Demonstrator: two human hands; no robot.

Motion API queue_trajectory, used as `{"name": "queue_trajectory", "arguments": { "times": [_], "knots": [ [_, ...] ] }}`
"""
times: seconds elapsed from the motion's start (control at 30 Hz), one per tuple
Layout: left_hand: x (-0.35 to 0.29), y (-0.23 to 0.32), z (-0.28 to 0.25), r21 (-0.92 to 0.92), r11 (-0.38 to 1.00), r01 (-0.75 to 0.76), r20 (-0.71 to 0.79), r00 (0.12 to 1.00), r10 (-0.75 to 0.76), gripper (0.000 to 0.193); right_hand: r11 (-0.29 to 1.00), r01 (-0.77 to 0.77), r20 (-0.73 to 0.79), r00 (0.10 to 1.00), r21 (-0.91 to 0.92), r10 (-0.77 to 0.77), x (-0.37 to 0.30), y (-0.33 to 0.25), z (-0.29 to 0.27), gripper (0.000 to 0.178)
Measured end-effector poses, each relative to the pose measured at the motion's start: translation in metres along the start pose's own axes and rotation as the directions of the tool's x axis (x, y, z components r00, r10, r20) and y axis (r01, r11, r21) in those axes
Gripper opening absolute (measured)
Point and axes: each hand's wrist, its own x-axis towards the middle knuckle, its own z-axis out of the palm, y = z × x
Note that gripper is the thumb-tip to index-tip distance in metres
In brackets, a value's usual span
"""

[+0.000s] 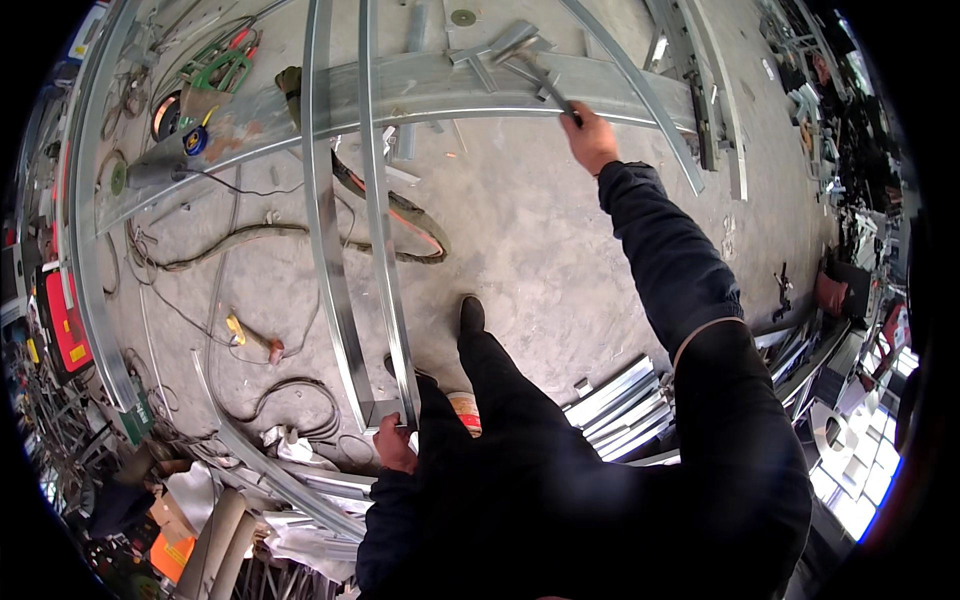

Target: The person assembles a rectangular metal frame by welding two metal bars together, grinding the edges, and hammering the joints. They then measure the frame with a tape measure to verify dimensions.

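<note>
My right hand [592, 140] is stretched forward, its fingers wrapped round the handle of a hammer [543, 80]. The hammer's head lies over a wide metal beam [440, 92], among short cut metal pieces [482, 68]. Close to my body, my left hand [396, 446] is closed on the near end of a metal frame [383, 260]. Two long silvery rails make up this frame, joined by a short crosspiece at that end; it runs away from me across the beam. Part of my left hand's grip is hidden.
A green-handled tool [218, 72] and a blue-yellow tape measure [196, 138] lie on the beam's left part. Cables and a dark strap [425, 235] trail over the floor. An angle grinder [252, 340] lies left. Metal profiles [625, 410] are stacked near my right leg.
</note>
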Motion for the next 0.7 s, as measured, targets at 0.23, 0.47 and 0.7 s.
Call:
{"name": "queue_trajectory", "arguments": {
  "times": [0.23,0.47,0.7],
  "knots": [
    [0.008,-0.010,-0.007,0.051,0.999,-0.009,0.002,1.000,0.009,0.034,0.958,-0.211,-0.073,0.977,-0.194,0.200,0.041,0.085,0.004,0.039],
    [0.002,-0.003,-0.003,0.007,1.000,-0.005,0.034,0.999,0.005,0.025,0.965,-0.220,0.017,0.974,-0.140,0.225,0.036,0.079,0.018,0.060],
    [-0.001,0.009,0.001,-0.024,0.995,0.098,0.090,0.991,-0.096,0.028,0.962,0.114,-0.194,0.967,-0.248,-0.165,-0.063,0.000,0.039,0.060]
  ]
}}
